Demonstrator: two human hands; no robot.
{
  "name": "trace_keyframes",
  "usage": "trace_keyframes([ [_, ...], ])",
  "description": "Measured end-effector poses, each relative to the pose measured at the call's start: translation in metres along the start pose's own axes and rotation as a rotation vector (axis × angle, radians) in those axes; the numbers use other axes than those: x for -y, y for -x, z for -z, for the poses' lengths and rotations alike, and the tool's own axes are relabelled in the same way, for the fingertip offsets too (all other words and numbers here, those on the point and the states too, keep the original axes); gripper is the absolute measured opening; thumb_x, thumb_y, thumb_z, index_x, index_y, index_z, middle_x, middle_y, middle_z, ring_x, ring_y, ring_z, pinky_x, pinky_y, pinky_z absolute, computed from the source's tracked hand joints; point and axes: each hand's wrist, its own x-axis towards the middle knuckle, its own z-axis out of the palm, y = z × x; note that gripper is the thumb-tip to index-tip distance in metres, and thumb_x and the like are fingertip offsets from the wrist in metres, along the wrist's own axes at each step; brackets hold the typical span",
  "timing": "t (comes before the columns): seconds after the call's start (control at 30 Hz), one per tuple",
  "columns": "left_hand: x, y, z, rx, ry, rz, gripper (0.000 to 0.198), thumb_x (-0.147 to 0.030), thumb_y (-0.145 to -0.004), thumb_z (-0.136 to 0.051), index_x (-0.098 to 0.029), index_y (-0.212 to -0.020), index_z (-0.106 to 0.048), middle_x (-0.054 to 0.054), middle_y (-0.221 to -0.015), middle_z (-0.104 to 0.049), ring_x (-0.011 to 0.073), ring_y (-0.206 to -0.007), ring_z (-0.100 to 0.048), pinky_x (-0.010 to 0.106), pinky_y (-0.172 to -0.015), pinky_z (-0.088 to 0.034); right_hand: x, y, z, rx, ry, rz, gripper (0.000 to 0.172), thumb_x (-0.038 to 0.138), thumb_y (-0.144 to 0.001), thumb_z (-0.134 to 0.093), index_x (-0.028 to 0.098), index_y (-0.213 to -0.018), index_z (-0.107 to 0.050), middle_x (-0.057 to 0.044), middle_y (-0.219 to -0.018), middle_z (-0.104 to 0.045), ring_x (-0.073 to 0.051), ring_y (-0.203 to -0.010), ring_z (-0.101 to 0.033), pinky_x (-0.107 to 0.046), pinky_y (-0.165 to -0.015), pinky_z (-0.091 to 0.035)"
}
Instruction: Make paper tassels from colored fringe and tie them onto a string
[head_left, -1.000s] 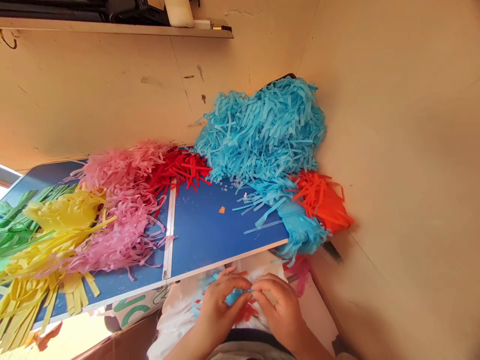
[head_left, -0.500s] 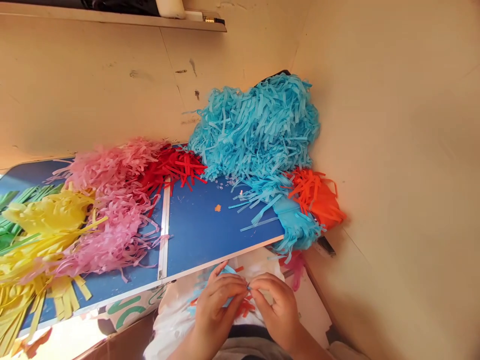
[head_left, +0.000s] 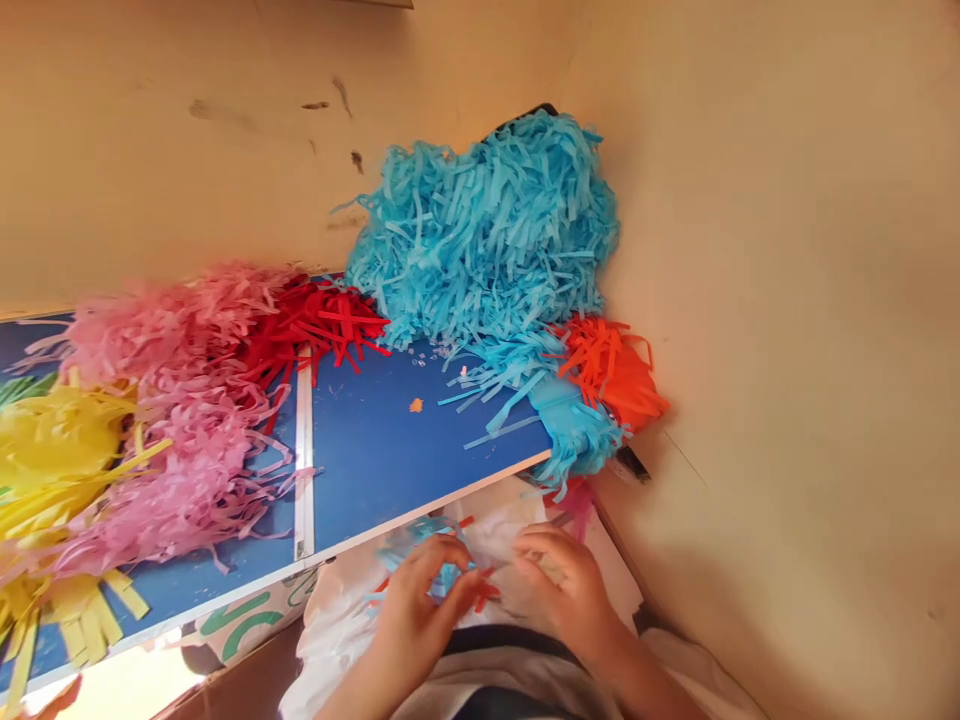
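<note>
While looking past the lap [head_left: 337, 645], can see blue pile [head_left: 487, 240], red strips [head_left: 315, 325], pink pile [head_left: 191, 450] and orange bunch [head_left: 619, 380] about the table [head_left: 397, 460], with its edge close ahead. Behind left hand [head_left: 421, 600], partly covered, find blue strips [head_left: 412, 538] on the lap, some pointing left, long axis too jumbled to tell. With right hand [head_left: 570, 585] apart, both curled, cannot tell whether pinching anything.

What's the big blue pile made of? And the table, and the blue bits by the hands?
Blue pile: probably matte tissue or crepe paper; its strips look thin and crinkly.
Table: maybe painted or laminated board; the top is smooth, flat and evenly blue, with a pale edge.
Blue bits: likely thin paper too, but they're partly hidden, so I can't be sure.
</note>
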Motion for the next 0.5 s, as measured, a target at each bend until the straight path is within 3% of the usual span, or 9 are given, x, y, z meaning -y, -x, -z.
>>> trace_keyframes([
  [0.07, 0.006, 0.0, 0.007, 0.066, 0.053, 0.123, 0.016, -0.034, -0.089, -0.062, -0.021, -0.079, -0.063, 0.001, -0.076, -0.071, 0.0165, -0.073, -0.067, 0.025, -0.068, -0.054, -0.022, 0.02, 0.01, 0.147, 0.078, -0.177, 0.007, 0.019, -0.084, -0.065, 0.021, -0.083, -0.071, -0.003, -0.083, -0.07, -0.019, -0.079, -0.065, -0.028, -0.072, -0.049],
  [0.17, 0.014, -0.006, 0.009, 0.134, 0.107, 0.186, 0.02, -0.038, -0.086, -0.063, -0.021, -0.078, -0.067, 0.003, -0.076, -0.071, 0.0176, -0.072, -0.066, 0.026, -0.069, -0.052, -0.047, 0.049, 0.014, 0.322, 0.178, -0.342, 0.008, 0.012, -0.074, -0.071, 0.019, -0.071, -0.07, -0.002, -0.079, -0.069, -0.019, -0.078, -0.064, -0.028, -0.072, -0.045],
  [0.27, 0.011, -0.014, 0.001, 0.161, 0.158, 0.201, 0.021, -0.04, -0.082, -0.066, -0.021, -0.075, -0.07, 0.004, -0.075, -0.07, 0.0184, -0.072, -0.065, 0.027, -0.069, -0.051, -0.055, 0.061, 0.007, 0.256, 0.165, -0.413, 0.01, 0.008, -0.075, -0.064, 0.017, -0.07, -0.066, -0.003, -0.08, -0.067, -0.019, -0.081, -0.062, -0.027, -0.073, -0.043],
  [0.37, -0.003, -0.018, -0.013, 0.219, 0.227, 0.233, 0.022, -0.04, -0.082, -0.066, -0.02, -0.074, -0.068, 0.005, -0.077, -0.069, 0.0184, -0.074, -0.064, 0.027, -0.07, -0.05, -0.044, 0.053, 0.0, 0.204, 0.059, -0.495, 0.01, 0.015, -0.082, -0.059, 0.016, -0.073, -0.065, -0.002, -0.072, -0.064, -0.017, -0.07, -0.059, -0.025, -0.064, -0.04],
  [0.43, -0.012, -0.018, -0.025, 0.345, 0.304, 0.256, 0.021, -0.039, -0.084, -0.064, -0.019, -0.077, -0.066, 0.007, -0.092, -0.069, 0.0181, -0.08, -0.063, 0.026, -0.071, -0.05, -0.03, 0.042, 0.001, 0.223, -0.058, -0.5, 0.014, 0.02, -0.085, -0.059, 0.017, -0.074, -0.066, 0.0, -0.067, -0.063, -0.015, -0.064, -0.056, -0.025, -0.06, -0.038],
  [0.5, -0.015, -0.017, -0.035, 0.543, 0.394, 0.317, 0.02, -0.037, -0.085, -0.06, -0.018, -0.08, -0.063, 0.008, -0.096, -0.068, 0.0162, -0.075, -0.062, 0.024, -0.064, -0.048, -0.02, 0.033, 0.011, 0.204, -0.214, -0.489, 0.009, 0.024, -0.083, -0.065, 0.018, -0.077, -0.068, 0.002, -0.063, -0.062, -0.013, -0.059, -0.054, -0.024, -0.058, -0.038],
])
